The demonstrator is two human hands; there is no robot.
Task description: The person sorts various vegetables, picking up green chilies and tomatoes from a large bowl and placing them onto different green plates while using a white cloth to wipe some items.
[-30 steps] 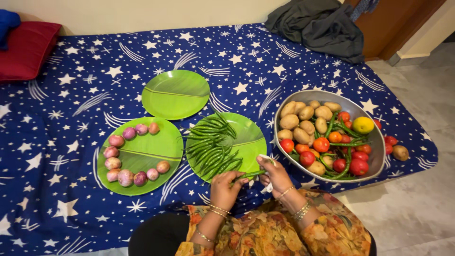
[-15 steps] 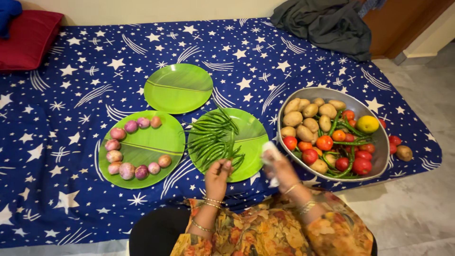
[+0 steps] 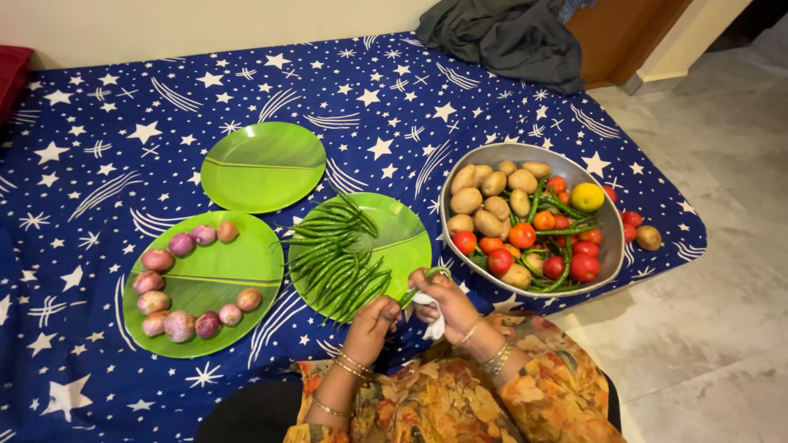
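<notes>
My left hand (image 3: 373,322) and my right hand (image 3: 443,297) meet at the near edge of a green leaf-shaped plate (image 3: 406,234) that carries a pile of green chilies (image 3: 332,254). A single green chili (image 3: 420,287) runs between the two hands; my left fingers pinch its lower end. My right hand also clutches a white cloth (image 3: 432,326) against that chili. To the right stands a metal bowl (image 3: 492,152) with potatoes (image 3: 484,201), tomatoes (image 3: 574,262), more chilies and a yellow lemon (image 3: 588,196).
A second green plate (image 3: 209,271) at the left carries small onions (image 3: 180,244) around its edge. A third green plate (image 3: 263,164) lies behind it. Everything rests on a blue star-patterned sheet (image 3: 107,123). Loose tomatoes and a potato (image 3: 648,238) lie beside the bowl; a dark cloth (image 3: 501,37) is heaped far back.
My left hand laid a chili on the pile while my right reached toward the bowl. Both hands have come back together with another chili. The view has shifted right.
</notes>
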